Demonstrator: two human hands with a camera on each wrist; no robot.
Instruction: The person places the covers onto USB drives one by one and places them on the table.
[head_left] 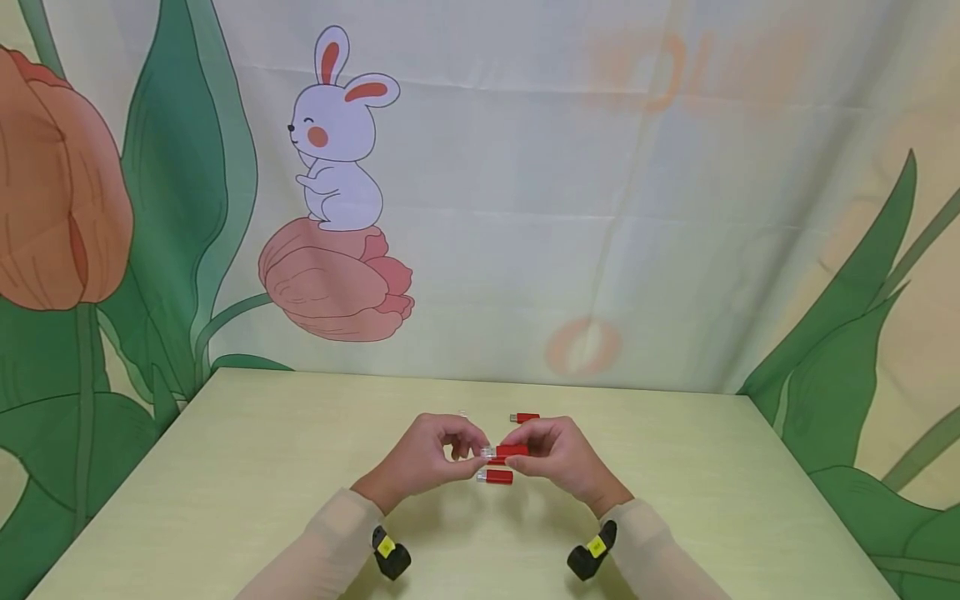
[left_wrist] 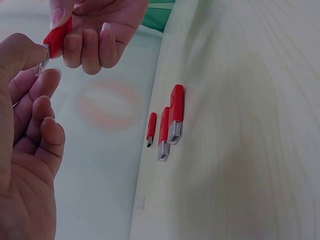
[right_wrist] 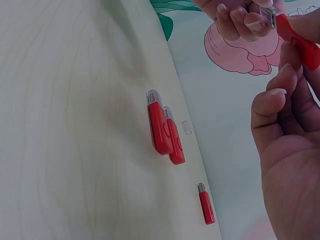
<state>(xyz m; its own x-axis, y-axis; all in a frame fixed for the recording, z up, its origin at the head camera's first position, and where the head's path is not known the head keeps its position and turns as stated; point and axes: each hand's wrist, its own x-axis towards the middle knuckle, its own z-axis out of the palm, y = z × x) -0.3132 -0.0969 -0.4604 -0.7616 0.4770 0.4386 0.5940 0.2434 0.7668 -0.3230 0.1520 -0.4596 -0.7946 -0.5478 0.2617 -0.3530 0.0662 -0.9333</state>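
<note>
Between both hands, above the table, is a red USB stick (head_left: 513, 451). My right hand (head_left: 553, 447) pinches its red body between thumb and fingers. At its other end my left hand (head_left: 435, 454) pinches the clear cap (left_wrist: 43, 61), which sits over the metal plug. Below the hands lie two more red USB sticks with clear caps on, side by side: the nearer one (right_wrist: 160, 128) and the farther one (right_wrist: 174, 141). Farther back, an uncapped red USB stick (head_left: 527, 417) lies with its metal plug bare. A loose clear cap (right_wrist: 187, 127) rests on the table, left of it.
The pale wooden table (head_left: 225, 500) reaches back to a hanging cloth (head_left: 487, 208) printed with a rabbit and tulips. A black wrist camera (head_left: 391, 553) is strapped at the left sleeve, another black camera (head_left: 592, 551) at the right.
</note>
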